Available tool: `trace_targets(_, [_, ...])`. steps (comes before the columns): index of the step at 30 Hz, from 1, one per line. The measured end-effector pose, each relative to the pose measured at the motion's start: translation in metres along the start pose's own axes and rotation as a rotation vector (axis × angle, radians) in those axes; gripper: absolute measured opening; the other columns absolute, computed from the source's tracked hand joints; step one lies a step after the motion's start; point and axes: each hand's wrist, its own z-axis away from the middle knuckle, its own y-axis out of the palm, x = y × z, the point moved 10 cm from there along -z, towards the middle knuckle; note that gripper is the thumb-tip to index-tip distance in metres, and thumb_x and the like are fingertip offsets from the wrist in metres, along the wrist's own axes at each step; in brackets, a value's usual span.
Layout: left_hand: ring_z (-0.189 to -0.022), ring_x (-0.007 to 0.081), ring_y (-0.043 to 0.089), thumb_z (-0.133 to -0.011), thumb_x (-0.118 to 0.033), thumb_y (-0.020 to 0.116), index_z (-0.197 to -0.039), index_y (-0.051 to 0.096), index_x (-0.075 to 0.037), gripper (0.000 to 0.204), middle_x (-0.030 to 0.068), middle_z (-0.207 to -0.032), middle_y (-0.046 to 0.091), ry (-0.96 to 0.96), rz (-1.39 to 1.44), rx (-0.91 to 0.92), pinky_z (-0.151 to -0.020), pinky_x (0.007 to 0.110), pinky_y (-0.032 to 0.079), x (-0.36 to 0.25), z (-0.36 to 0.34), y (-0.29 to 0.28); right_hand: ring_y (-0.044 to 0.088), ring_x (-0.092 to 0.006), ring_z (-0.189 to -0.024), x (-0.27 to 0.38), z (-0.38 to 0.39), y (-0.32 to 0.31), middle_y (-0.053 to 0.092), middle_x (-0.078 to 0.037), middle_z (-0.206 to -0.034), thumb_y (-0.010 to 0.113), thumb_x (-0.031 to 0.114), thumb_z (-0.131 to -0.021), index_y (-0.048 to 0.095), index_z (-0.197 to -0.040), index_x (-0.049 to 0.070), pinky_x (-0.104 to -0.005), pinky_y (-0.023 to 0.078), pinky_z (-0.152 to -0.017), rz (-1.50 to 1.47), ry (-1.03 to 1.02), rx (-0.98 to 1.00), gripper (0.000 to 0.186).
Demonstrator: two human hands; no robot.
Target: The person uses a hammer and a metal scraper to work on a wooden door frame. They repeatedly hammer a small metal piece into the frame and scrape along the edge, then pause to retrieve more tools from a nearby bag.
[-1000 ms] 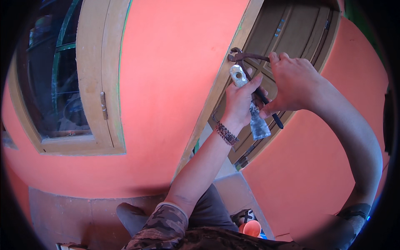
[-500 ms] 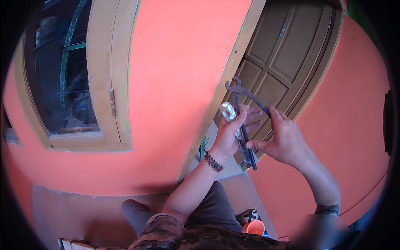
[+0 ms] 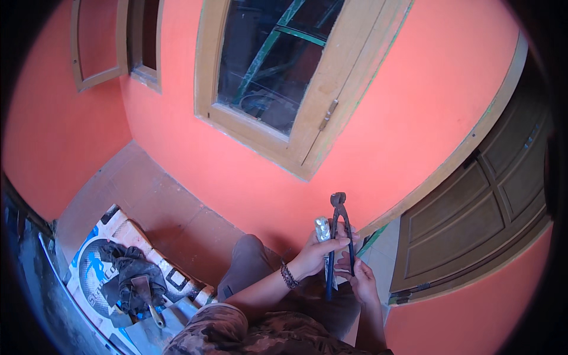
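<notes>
My left hand (image 3: 319, 253) is closed round a pair of pincers (image 3: 338, 207) and a silvery, rounded-end metal piece (image 3: 322, 229) beside them. The pincers stand upright with their dark jaws at the top and their dark blue handles pointing down toward my lap. My left thumb lies across the handles. Lower down, the fingers of my right hand (image 3: 363, 283) close on the right handle near its end. Part of the silvery piece is hidden behind my left hand, so its exact kind does not show.
On the left, a scraper (image 3: 142, 293) lies on a dark crumpled cloth (image 3: 127, 269), over a printed white sheet (image 3: 112, 228) on the tiled floor (image 3: 133, 183). Ahead is a coral wall (image 3: 378, 160) with a wood-framed window (image 3: 284, 77). A brown door (image 3: 473, 219) stands to the right.
My view has swung left, bringing the scraper and cloth into sight. The pincers' handles, spread wide before, are closer together now. My right hand has moved from the spread handle to nearer the handle's end.
</notes>
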Motion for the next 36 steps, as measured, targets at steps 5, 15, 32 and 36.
trace_targets(5, [-0.102,0.0168,0.059,-0.088,-0.011,0.065,-0.105,0.053,-0.003,0.023,0.0070,-0.101,0.060,0.170,-0.315,-0.278,-0.092,0.036,0.046,-0.035,0.039,-0.043,0.041,-0.0299,-0.131,-0.021,-0.003,0.074,0.033,-0.018,-0.144,0.080,0.051,-0.070,0.017,-0.149,0.001,-0.0404,0.039,-0.100,0.330,-0.071,0.336,0.112])
trace_targets(15, [-0.065,0.0054,0.055,-0.086,-0.022,0.073,-0.096,0.056,-0.002,0.028,0.0011,-0.073,0.060,0.256,-1.124,-0.410,-0.059,0.023,0.046,-0.129,0.094,-0.038,0.056,-0.0143,-0.093,-0.045,-0.004,0.129,0.054,-0.009,-0.113,0.083,0.026,-0.071,0.048,-0.127,0.001,-0.0300,0.048,-0.076,0.109,-0.018,0.387,0.071])
trace_targets(32, [-0.066,0.0329,0.063,-0.087,-0.020,0.069,-0.101,0.051,0.002,0.032,0.0164,-0.072,0.062,0.157,-1.585,-1.031,-0.061,0.038,0.049,-0.210,0.328,-0.073,0.059,-0.0363,-0.104,-0.343,0.118,0.416,0.056,-0.022,-0.118,0.073,0.007,-0.063,0.043,-0.129,0.000,-0.0450,0.048,-0.087,1.035,-0.270,1.707,0.073])
trace_targets(36, [-0.080,0.0349,0.064,-0.085,-0.015,0.070,-0.105,0.053,0.002,0.031,0.0202,-0.087,0.062,0.100,-1.575,-0.939,-0.068,0.038,0.049,-0.205,0.306,-0.080,0.056,-0.0346,-0.111,-0.285,0.118,0.404,0.055,-0.019,-0.122,0.084,0.019,-0.058,0.044,-0.131,0.005,-0.0446,0.047,-0.091,0.987,-0.667,1.505,0.084])
